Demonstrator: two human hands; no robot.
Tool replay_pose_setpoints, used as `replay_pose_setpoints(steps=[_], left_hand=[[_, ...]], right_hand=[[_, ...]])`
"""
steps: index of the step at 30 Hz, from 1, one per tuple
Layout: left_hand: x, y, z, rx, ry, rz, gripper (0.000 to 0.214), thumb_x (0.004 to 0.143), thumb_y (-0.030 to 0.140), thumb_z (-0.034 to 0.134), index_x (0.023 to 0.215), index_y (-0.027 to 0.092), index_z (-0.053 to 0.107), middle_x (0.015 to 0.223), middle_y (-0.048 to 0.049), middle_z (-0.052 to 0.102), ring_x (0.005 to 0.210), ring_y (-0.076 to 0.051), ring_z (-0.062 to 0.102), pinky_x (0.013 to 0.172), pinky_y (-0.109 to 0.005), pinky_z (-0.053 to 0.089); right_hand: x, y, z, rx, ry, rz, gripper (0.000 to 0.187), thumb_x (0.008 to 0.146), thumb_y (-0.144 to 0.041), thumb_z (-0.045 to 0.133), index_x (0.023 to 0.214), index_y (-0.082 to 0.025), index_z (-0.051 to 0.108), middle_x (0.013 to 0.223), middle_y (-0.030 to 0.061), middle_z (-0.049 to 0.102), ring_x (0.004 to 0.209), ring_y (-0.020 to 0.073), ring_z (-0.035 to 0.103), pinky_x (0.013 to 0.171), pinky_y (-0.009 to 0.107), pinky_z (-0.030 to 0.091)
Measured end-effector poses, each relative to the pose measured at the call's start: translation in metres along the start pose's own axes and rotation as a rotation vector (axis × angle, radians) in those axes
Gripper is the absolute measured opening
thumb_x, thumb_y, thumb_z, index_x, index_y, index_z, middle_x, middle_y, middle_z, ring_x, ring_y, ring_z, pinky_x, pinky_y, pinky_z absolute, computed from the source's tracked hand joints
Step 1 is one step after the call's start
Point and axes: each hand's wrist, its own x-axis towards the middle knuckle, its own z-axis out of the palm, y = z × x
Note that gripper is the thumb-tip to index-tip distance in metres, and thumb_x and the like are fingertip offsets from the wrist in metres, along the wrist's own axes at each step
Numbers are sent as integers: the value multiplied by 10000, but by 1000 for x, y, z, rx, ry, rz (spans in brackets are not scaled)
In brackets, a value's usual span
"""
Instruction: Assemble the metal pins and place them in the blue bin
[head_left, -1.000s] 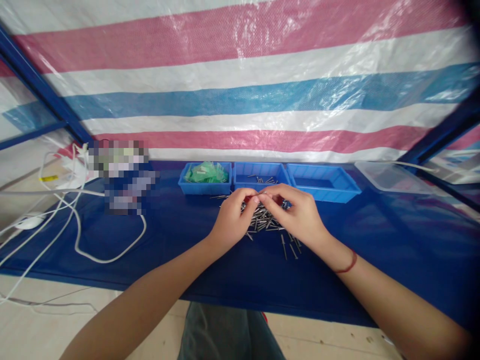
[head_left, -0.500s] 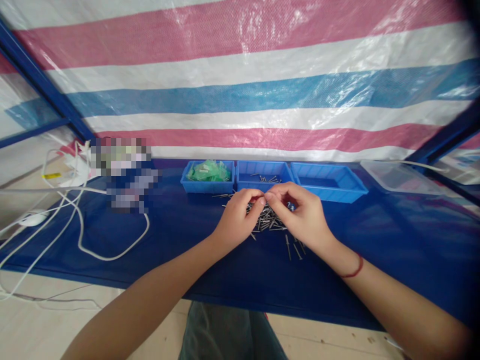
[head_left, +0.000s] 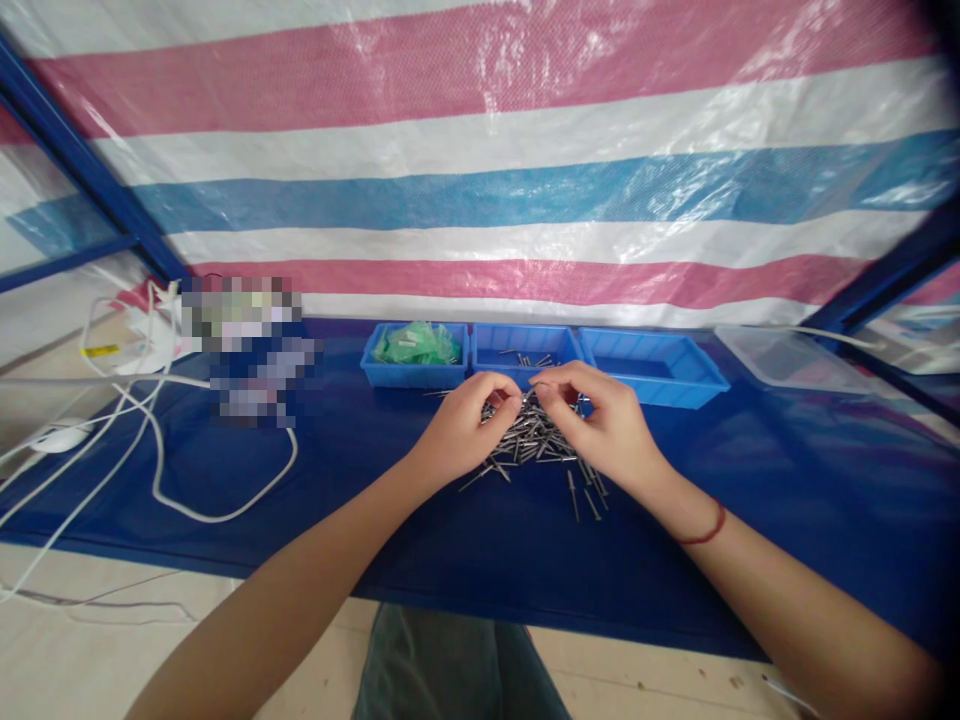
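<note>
A heap of thin silvery metal rivets (head_left: 536,435) lies on the blue tabletop below my hands. My left hand (head_left: 472,415) pinches with thumb and forefinger over the heap's left side; a small shiny rivet (head_left: 526,396) shows at its fingertips. Facing it, my right hand (head_left: 600,410) has thumb and forefinger brought together over the right side, and what they grip is too small to make out. A narrow gap separates the two sets of fingertips. Several loose rivets (head_left: 589,490) lie in front of the heap.
Behind the heap stand three blue bins: the left bin (head_left: 416,377) holds a green plastic bag (head_left: 416,343), the middle bin (head_left: 487,345) several rivets, beside the right bin (head_left: 660,385). A clear plastic lid (head_left: 780,355) lies farther right. White cables (head_left: 217,517) cross the left side.
My hands have drawn slightly apart; their fingertips met before and now have a gap between them. The left hand moved a little left, exposing more of the heap.
</note>
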Motion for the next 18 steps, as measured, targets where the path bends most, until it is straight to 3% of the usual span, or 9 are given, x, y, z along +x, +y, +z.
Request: replay_pose_setpoints(steps=[4, 10, 18], left_hand=[[-1, -1, 2, -7, 7, 0, 168, 879, 286, 547, 1002, 186, 602, 919, -36, 651, 835, -150, 609, 776, -270, 475], [-1, -3, 5, 25, -45, 32, 154, 897, 272, 517, 876, 183, 641, 833, -23, 642, 791, -145, 600, 750, -265, 465], [-1, -4, 2, -74, 37, -110, 127, 867, 304, 563, 895, 184, 594, 852, -9, 644, 774, -132, 605, 699, -242, 465]], right_hand=[[-1, 0, 1, 27, -5, 21, 147, 883, -308, 550, 881, -204, 654, 809, 39, 662, 675, 149, 569, 630, 299, 465], [-3, -4, 3, 36, -28, 0, 128, 872, -303, 566, 852, -216, 658, 778, 30, 656, 667, 151, 567, 630, 306, 462], [0, -4, 2, -8, -5, -29, 103, 862, -254, 563, 861, -209, 656, 709, 15, 610, 635, 146, 546, 614, 294, 451]])
